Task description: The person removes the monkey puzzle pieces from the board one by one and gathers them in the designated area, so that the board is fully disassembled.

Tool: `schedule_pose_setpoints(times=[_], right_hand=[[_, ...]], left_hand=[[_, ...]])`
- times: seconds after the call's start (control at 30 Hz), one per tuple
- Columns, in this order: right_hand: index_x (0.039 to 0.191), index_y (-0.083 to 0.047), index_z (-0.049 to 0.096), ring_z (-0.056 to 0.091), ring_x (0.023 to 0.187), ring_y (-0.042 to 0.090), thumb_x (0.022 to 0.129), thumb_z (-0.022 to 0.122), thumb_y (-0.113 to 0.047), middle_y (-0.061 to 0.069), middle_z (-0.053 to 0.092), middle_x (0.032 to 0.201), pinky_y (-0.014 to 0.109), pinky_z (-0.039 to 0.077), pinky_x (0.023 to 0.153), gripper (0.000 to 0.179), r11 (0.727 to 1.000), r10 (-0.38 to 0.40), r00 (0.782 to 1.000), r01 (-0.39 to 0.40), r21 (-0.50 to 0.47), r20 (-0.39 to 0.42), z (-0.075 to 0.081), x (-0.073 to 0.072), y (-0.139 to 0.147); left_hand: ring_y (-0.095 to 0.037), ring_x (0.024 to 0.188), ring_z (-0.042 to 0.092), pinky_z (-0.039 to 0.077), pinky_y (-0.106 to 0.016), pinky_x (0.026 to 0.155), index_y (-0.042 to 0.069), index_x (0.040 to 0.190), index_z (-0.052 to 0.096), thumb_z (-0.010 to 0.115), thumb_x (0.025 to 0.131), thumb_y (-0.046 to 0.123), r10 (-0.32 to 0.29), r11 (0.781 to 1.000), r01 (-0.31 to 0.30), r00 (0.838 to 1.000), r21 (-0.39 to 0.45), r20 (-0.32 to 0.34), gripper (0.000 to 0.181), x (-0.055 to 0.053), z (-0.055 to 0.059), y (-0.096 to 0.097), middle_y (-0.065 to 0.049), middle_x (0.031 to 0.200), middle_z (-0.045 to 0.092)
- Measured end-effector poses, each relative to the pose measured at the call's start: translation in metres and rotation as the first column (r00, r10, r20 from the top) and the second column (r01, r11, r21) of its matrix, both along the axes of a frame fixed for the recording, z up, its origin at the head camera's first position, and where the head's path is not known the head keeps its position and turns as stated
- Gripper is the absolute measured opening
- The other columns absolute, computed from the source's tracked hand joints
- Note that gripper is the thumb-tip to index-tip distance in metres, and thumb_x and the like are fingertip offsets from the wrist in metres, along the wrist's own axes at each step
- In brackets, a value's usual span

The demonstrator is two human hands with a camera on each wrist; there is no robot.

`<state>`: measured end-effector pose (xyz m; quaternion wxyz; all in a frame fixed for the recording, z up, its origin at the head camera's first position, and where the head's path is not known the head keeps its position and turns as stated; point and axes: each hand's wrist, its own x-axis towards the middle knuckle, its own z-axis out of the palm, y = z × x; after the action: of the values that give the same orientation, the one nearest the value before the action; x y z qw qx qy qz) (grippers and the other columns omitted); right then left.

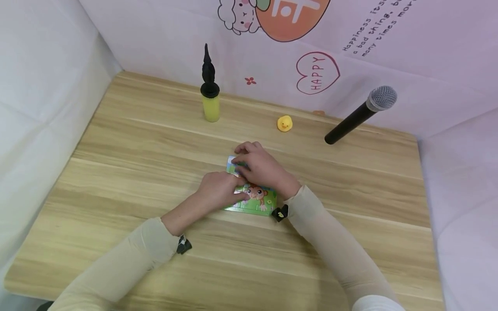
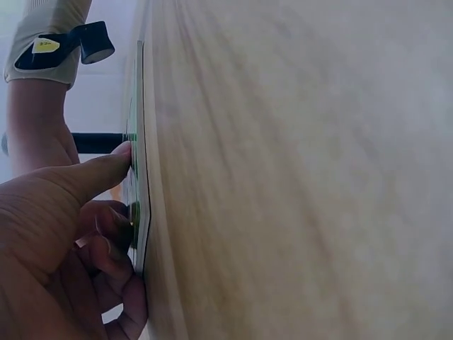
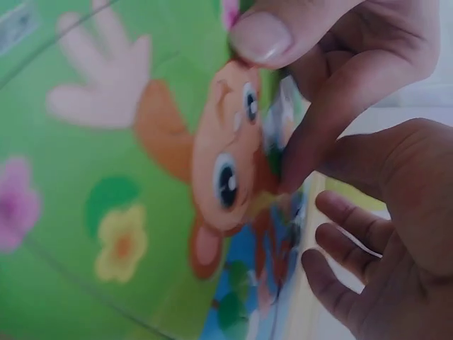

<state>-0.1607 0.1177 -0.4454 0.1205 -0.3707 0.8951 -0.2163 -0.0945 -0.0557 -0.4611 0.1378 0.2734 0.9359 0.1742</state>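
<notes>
A jigsaw puzzle (image 1: 266,206) with a brown monkey on green ground lies on the table. My left hand (image 1: 218,189) is at its left side. The left thumb presses on the picture, and the other fingers curl against the puzzle's edge. My right hand (image 1: 261,166) reaches over the far left corner, its thumb and fingertips close to the left fingers. In the right wrist view, the left thumb and index finger touch the puzzle (image 3: 120,142) near the monkey's face. There the right hand (image 3: 407,205) has several fingers loosely spread; its thumb tip is hidden.
A yellow balloon pump (image 1: 211,107) with a black top stands at the back left. Behind the hands sits a small yellow rubber duck (image 1: 285,124). A black microphone (image 1: 352,123) is at the back right. Fabric walls border the wooden table (image 1: 155,181).
</notes>
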Motion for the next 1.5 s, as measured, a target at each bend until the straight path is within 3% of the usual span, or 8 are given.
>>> schedule_pose_setpoints(times=[0.2,0.43,0.57,0.73,0.93,1.27,1.4,1.5], right_hand=[[0.113,-0.009,0.075,0.047,0.115,0.027,0.103,0.059,-0.01,0.009,0.055,0.128,0.038,0.041,0.101,0.019,0.999,-0.031,0.999,0.033,0.041,-0.043,0.0,-0.001,-0.007],[0.105,-0.01,0.075,0.044,0.113,0.026,0.104,0.056,-0.009,0.006,0.054,0.123,0.038,0.039,0.099,0.019,0.995,-0.086,0.996,0.088,-0.047,0.035,-0.005,-0.007,-0.005],[0.113,-0.009,0.075,0.044,0.114,0.028,0.103,0.061,-0.014,0.009,0.055,0.128,0.04,0.039,0.098,0.018,0.993,-0.067,0.997,0.07,-0.092,0.029,-0.007,-0.009,0.001],[0.125,-0.01,0.074,0.044,0.121,0.031,0.099,0.068,-0.021,0.013,0.054,0.138,0.044,0.038,0.101,0.029,0.996,-0.041,0.999,0.04,-0.077,-0.013,-0.012,-0.008,0.01],[0.122,-0.012,0.076,0.046,0.121,0.03,0.098,0.071,-0.022,0.011,0.055,0.138,0.041,0.039,0.102,0.027,0.998,-0.032,0.997,0.028,-0.061,-0.064,-0.012,-0.001,0.013],[0.106,-0.008,0.076,0.043,0.12,0.03,0.098,0.07,-0.018,0.012,0.054,0.134,0.041,0.036,0.102,0.014,0.993,-0.099,0.991,0.104,-0.054,0.085,-0.008,-0.004,0.004],[0.099,-0.01,0.077,0.042,0.12,0.03,0.097,0.07,-0.015,0.012,0.054,0.134,0.042,0.033,0.102,0.009,0.993,-0.086,0.991,0.094,-0.07,0.107,-0.01,-0.004,0.005],[0.106,-0.009,0.078,0.041,0.121,0.031,0.096,0.073,-0.016,0.012,0.053,0.136,0.042,0.033,0.102,0.013,0.992,-0.069,0.993,0.078,-0.094,0.092,-0.01,-0.001,0.007]], left_hand=[[-0.01,0.06,0.056,0.043,-0.033,0.048,0.03,0.126,0.074,0.072,0.09,0.056,0.003,1.0,-0.003,1.0,-0.005,-0.014,0.045,0.0,0.002,-0.001,0.005,0.081,0.071],[-0.011,0.061,0.057,0.042,-0.033,0.046,0.028,0.134,0.07,0.071,0.09,0.056,-0.01,1.0,0.01,1.0,0.003,-0.005,0.051,0.0,0.002,-0.001,0.001,0.085,0.074],[-0.014,0.064,0.06,0.042,-0.034,0.046,0.029,0.135,0.068,0.07,0.091,0.057,-0.011,1.0,0.011,1.0,-0.023,-0.004,0.052,-0.001,0.003,-0.002,0.0,0.085,0.074],[-0.016,0.068,0.063,0.042,-0.035,0.046,0.03,0.139,0.065,0.069,0.092,0.057,-0.014,0.999,0.014,1.0,-0.039,0.007,0.055,-0.001,0.003,-0.003,-0.002,0.088,0.074],[-0.015,0.068,0.063,0.044,-0.036,0.048,0.03,0.138,0.066,0.069,0.091,0.058,-0.012,1.0,0.012,1.0,-0.029,0.009,0.054,-0.002,0.001,-0.002,-0.001,0.095,0.075],[-0.016,0.072,0.065,0.044,-0.035,0.049,0.03,0.133,0.07,0.07,0.091,0.057,-0.003,1.0,0.004,1.0,-0.022,0.009,0.05,-0.002,-0.002,-0.001,-0.001,0.098,0.075],[-0.014,0.068,0.063,0.043,-0.033,0.047,0.03,0.133,0.07,0.07,0.091,0.057,-0.013,1.0,0.013,1.0,-0.025,0.003,0.05,-0.002,-0.002,0.0,0.0,0.096,0.075],[-0.013,0.064,0.06,0.042,-0.033,0.047,0.031,0.133,0.069,0.068,0.092,0.058,-0.017,0.999,0.017,1.0,-0.042,-0.003,0.05,-0.001,-0.001,0.0,0.001,0.091,0.074]])
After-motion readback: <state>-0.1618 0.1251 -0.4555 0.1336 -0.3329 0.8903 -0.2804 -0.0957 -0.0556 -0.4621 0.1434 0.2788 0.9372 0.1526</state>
